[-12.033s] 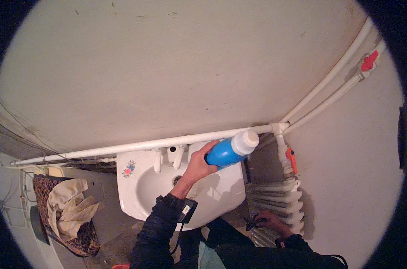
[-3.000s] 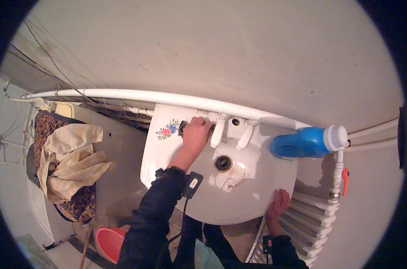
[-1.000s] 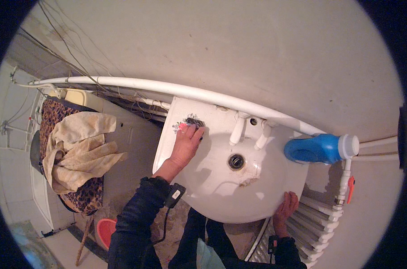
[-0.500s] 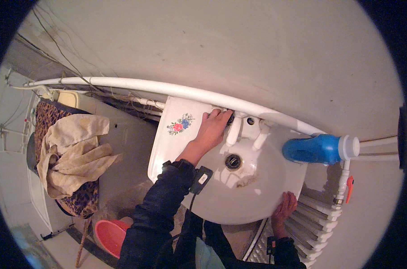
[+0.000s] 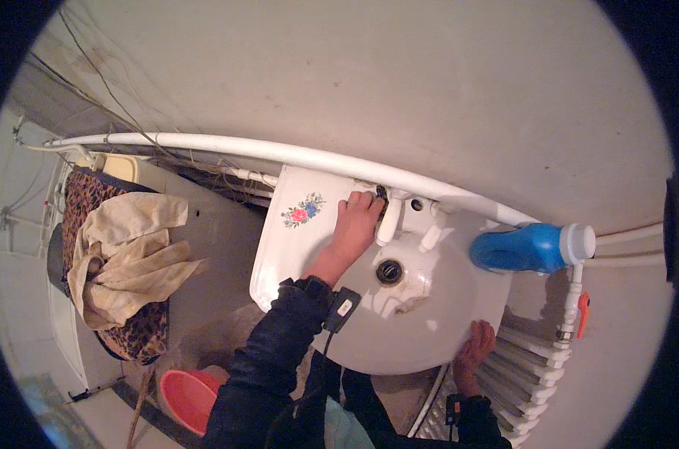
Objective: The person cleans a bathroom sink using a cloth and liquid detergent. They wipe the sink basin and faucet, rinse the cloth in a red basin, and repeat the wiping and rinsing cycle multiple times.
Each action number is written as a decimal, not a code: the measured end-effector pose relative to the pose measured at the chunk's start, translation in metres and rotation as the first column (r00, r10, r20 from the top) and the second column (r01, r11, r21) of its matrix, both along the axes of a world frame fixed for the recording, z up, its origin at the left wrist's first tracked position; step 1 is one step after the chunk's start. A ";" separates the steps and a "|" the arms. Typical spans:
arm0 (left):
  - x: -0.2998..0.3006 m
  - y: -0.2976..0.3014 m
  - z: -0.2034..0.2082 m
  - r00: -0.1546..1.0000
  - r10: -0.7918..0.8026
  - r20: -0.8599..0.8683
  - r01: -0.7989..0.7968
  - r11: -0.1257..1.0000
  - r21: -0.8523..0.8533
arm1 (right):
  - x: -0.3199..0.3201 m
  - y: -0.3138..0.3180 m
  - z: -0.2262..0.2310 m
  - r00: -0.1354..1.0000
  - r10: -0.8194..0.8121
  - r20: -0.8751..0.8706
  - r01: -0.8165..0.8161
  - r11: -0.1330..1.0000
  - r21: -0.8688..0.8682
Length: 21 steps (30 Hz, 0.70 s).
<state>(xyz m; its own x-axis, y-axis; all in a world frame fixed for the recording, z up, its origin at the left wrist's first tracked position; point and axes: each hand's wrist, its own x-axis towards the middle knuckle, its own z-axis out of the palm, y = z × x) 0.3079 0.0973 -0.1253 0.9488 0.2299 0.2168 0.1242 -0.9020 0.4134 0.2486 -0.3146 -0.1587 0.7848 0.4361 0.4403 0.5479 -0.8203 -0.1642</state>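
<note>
One scrubber (image 5: 382,196) (left hand (image 5: 354,223)), sink (image 5: 317,181) edge, roomy bowl (image 5: 403,337)

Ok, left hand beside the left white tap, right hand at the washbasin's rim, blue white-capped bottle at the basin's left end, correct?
Wrong end: the head view shows the blue white-capped bottle at the right end of the washbasin. The left hand and right hand are as stated.

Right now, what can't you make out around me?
Dark thing: its shape, head view, mostly covered by the left hand.
Drain: its depths, head view, lost in shadow.
Red tub: its right side, head view, behind the left sleeve.
</note>
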 end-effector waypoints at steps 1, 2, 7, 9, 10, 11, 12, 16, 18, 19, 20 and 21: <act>0.008 0.000 -0.001 0.999 0.020 0.050 -0.021 1.000 0.020 | 0.000 0.000 0.001 1.000 -0.002 0.011 0.002 1.000 0.004; 0.013 0.001 -0.002 0.998 0.041 0.049 -0.042 0.999 0.029 | -0.001 0.000 0.002 1.000 -0.003 0.021 0.003 1.000 0.006; -0.002 0.000 -0.002 1.000 -0.011 0.016 0.011 1.000 0.028 | -0.001 0.004 0.006 1.000 -0.021 -0.021 0.021 1.000 -0.003; -0.010 0.000 0.002 1.000 -0.013 0.025 0.012 0.998 0.062 | 0.000 0.006 0.007 0.999 -0.024 -0.021 0.024 1.000 -0.006; -0.009 0.000 0.003 0.999 -0.007 -0.050 0.010 0.997 0.071 | 0.000 0.006 0.007 1.000 -0.024 -0.012 0.024 1.000 -0.003; -0.006 0.001 0.003 1.000 -0.001 0.009 0.001 0.998 0.069 | 0.000 0.006 0.007 1.000 -0.025 -0.011 0.024 1.000 -0.005; 0.001 0.001 0.003 1.000 0.011 -0.020 -0.010 0.998 0.056 | 0.000 0.006 0.007 1.000 -0.025 -0.011 0.025 1.000 0.002; 0.030 0.008 0.000 0.999 0.054 0.001 -0.054 0.986 0.156 | -0.002 0.003 0.007 0.999 -0.019 -0.030 0.019 1.000 -0.005; 0.028 0.008 -0.002 0.999 0.031 -0.023 -0.028 0.990 0.141 | -0.003 0.003 0.007 0.999 -0.024 -0.040 0.023 1.000 -0.011; 0.024 0.007 -0.003 1.000 0.023 -0.010 -0.022 0.989 0.145 | -0.003 0.003 0.008 0.998 -0.026 -0.052 0.026 1.000 -0.005; 0.020 0.007 -0.003 1.000 0.027 0.014 -0.029 0.987 0.157 | -0.003 0.003 0.008 0.996 -0.036 -0.079 0.035 0.999 -0.020; 0.015 0.005 -0.004 1.000 0.019 -0.017 -0.016 0.987 0.157 | -0.003 0.004 0.009 0.998 -0.031 -0.057 0.031 0.999 0.008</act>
<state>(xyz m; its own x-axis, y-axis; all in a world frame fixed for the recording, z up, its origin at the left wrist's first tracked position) 0.3228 0.1025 -0.1291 0.9491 0.2110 0.2340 0.1467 -0.9531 0.2646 0.2458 -0.3104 -0.1498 0.8219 0.4073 0.3983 0.5117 -0.8350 -0.2021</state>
